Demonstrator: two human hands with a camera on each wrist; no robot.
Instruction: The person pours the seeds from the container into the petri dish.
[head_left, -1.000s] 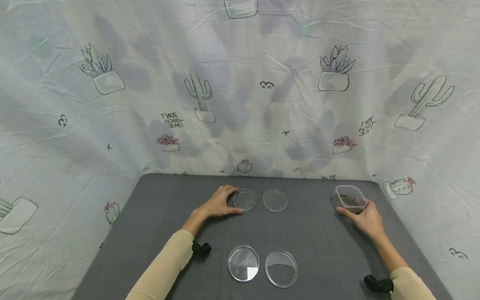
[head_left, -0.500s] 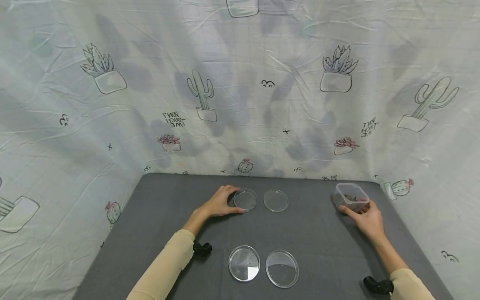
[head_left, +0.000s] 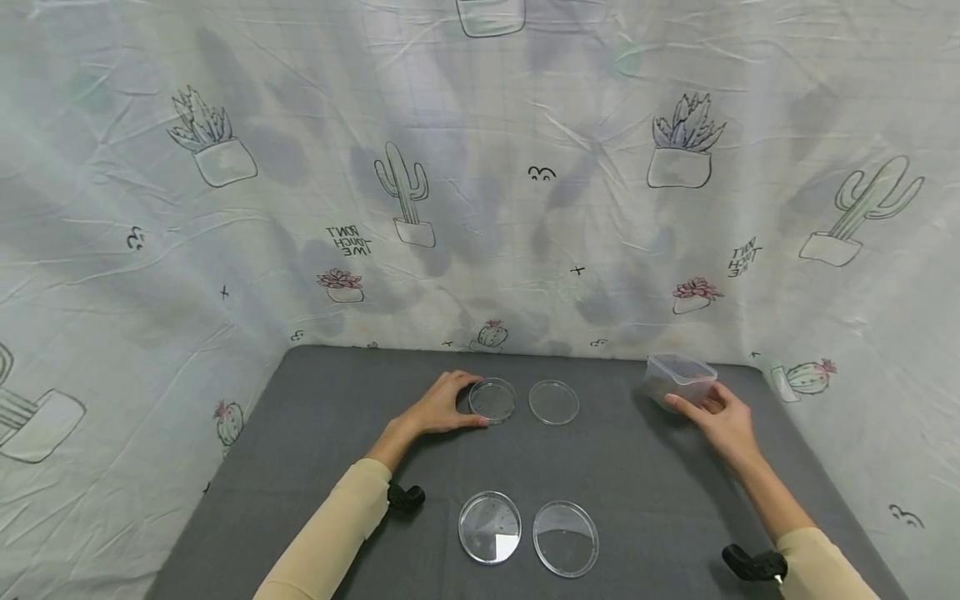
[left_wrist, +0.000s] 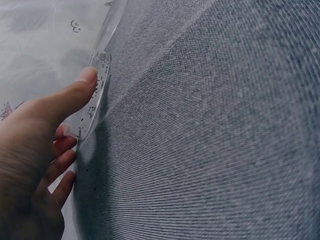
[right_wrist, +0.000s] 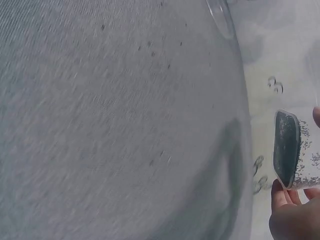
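Left hand (head_left: 438,408) curls its grip round the speckled petri dish (head_left: 492,399) at 12 o'clock on the bench (head_left: 637,492), steadying it; right hand (head_left: 720,421) grips the tilted plastic container (head_left: 677,379) at 2 o'clock, lifted.

Both arms reached forward in beige sleeves. The left hand (head_left: 438,408) lay low, thumb and fingers curled in a wide pinch, the thumb (left_wrist: 65,100) stretched out straight. The right hand (head_left: 720,421) was raised at the far right, fingers curled forward in a grip
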